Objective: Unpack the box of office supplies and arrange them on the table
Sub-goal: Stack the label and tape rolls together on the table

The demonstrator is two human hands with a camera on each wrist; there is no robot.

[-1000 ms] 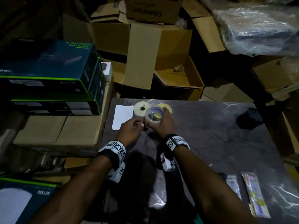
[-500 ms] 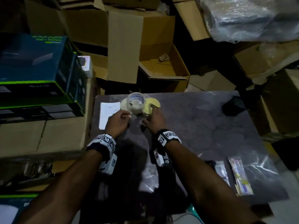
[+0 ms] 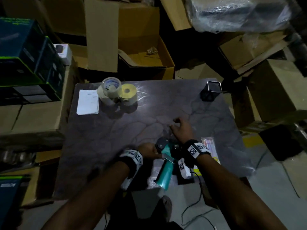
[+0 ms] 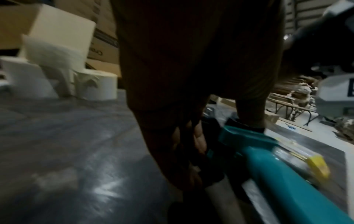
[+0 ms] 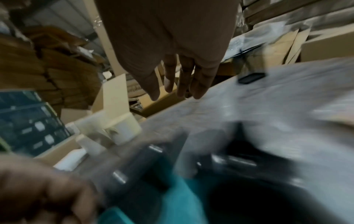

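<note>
A teal tape dispenser [image 3: 164, 165] lies at the near edge of the dark table [image 3: 103, 146], its handle sticking out over the edge. My left hand [image 3: 155, 151] grips its black head; in the left wrist view the fingers [image 4: 199, 141] curl round the black part and the thumb presses the teal body [image 4: 268, 160]. My right hand [image 3: 180, 128] hovers just beyond it, fingers loose and holding nothing [image 5: 184, 81]. At the back left a clear tape roll [image 3: 111, 86] leans on a white roll [image 3: 101, 93] beside a yellow roll [image 3: 127, 93]. A white pad [image 3: 88, 102] lies left of them.
A black mesh pen holder [image 3: 210, 92] stands at the table's back right corner. Plastic packets of pens [image 3: 209, 146] lie under and right of my right wrist. An open cardboard box [image 3: 146, 58] sits behind the table, with stacked boxes [image 3: 29, 63] to the left.
Both hands left the tape rolls at the back and came to the near edge. The left hand took hold of the teal dispenser; the right hand is now empty.
</note>
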